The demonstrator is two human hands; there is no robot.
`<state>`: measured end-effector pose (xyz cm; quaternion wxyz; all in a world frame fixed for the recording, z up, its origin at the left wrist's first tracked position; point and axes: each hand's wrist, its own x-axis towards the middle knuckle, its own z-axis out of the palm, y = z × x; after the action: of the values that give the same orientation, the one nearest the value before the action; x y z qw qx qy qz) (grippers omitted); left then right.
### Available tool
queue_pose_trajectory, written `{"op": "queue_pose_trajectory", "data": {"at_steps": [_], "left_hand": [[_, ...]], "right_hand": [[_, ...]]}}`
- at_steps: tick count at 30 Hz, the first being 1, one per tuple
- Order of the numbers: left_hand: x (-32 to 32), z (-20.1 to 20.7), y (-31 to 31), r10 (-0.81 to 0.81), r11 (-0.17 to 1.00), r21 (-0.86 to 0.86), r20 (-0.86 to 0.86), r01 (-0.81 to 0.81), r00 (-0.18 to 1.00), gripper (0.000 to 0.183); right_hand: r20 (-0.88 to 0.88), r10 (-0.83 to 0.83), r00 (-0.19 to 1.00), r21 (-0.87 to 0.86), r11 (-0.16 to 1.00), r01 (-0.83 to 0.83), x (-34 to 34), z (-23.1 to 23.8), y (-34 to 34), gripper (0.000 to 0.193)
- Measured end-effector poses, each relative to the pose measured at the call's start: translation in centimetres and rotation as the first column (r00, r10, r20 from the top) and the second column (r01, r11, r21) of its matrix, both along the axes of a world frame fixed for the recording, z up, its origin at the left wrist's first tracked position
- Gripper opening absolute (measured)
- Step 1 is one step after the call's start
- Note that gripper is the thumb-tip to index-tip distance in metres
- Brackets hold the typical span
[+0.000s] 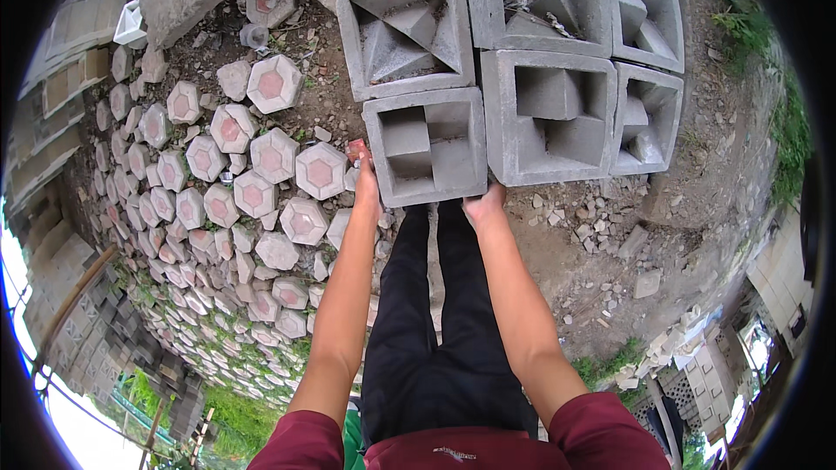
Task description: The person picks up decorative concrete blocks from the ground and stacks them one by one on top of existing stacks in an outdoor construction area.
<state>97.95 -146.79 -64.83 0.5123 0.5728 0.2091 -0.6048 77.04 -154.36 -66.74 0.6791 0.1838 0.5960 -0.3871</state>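
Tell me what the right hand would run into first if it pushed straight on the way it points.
The right hand would most likely meet the nearest grey concrete block, whose lower right corner it appears to touch. Its fingertips are hidden, so exact contact is unclear.

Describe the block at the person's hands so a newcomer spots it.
Find the grey concrete block cluster right of the hexagonal pavers. In its left column, take the nearer block. Unlike its neighbours, it has the left hand at its left side and the right hand at its near right corner.
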Motion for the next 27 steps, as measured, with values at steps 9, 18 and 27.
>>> {"op": "queue_pose_trajectory", "data": {"at_steps": [9, 18, 27], "left_hand": [[-1.5, 6.3, 4.6, -0.349, 0.935, 0.166, 0.291, 0.312, 0.891, 0.066], [-2.7, 25.8, 1.1, -0.497, 0.805, -0.140, 0.372, 0.576, 0.784, 0.068], [-8.7, 36.5, -3.6, -0.704, 0.492, -0.184, 0.492, 0.851, 0.513, 0.055]], "right_hand": [[-0.057, 0.225, 0.973, 0.027, 0.974, -0.223, -1.6, 7.4, 2.4, 0.068], [-0.244, 0.362, 0.900, -0.264, 0.868, -0.421, -6.1, 25.8, 1.9, 0.071], [-0.569, 0.190, 0.800, -0.388, 0.796, -0.464, -18.6, 39.6, 5.5, 0.049]]}}
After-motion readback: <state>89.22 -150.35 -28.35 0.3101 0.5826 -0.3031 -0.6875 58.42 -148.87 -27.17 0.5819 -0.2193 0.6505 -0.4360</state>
